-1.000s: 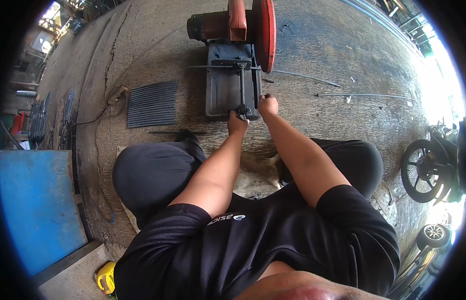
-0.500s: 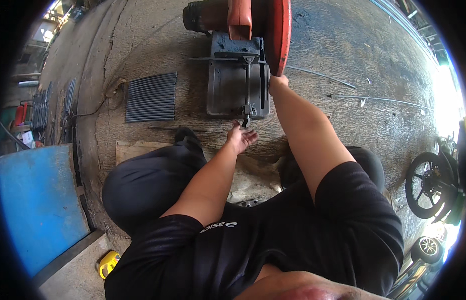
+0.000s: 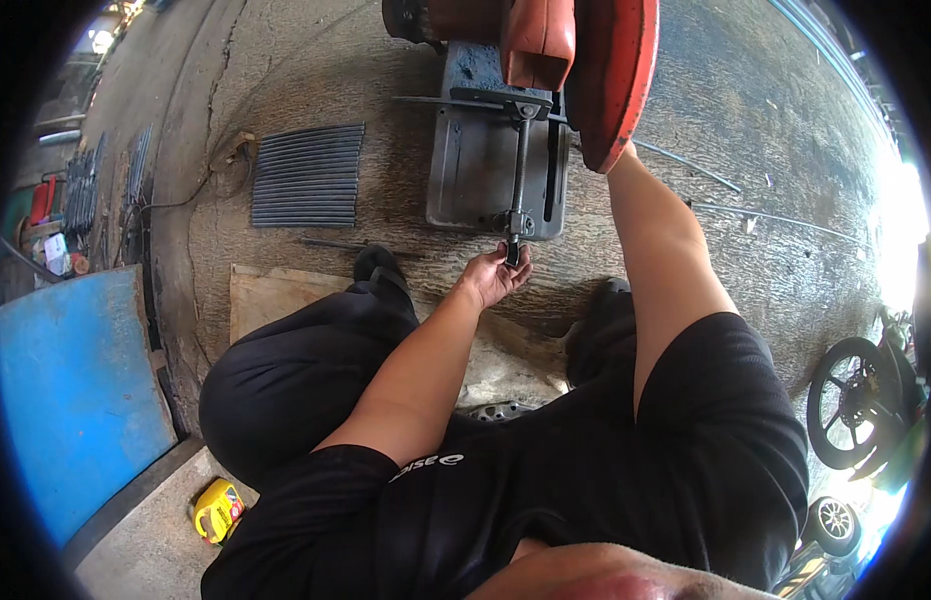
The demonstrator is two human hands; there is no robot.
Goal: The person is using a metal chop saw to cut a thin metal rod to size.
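Note:
On the floor in front of me stands a cut-off saw with a red blade guard (image 3: 625,90) and a red handle (image 3: 538,70). Its grey base (image 3: 465,180) carries a vise with a long screw (image 3: 521,165). A thin metal rod (image 3: 420,99) lies across the base at the vise jaw. My left hand (image 3: 493,278) is at the near end of the screw, thumb and fingers closed about the dark crank handle (image 3: 512,255). My right hand (image 3: 625,160) reaches to the right side of the saw; the guard covers its fingers, so their grip is hidden.
Left of the saw lies a neat row of cut rods (image 3: 305,176). More rod (image 3: 700,168) stretches to the right. A blue sheet (image 3: 85,360), a yellow container (image 3: 219,508) and a cable (image 3: 180,204) are at the left. A motorcycle wheel (image 3: 847,402) stands at the right.
My left hand has come onto the crank handle, which it was just below before. In the picture, the saw and my right arm have shifted right as the view moved.

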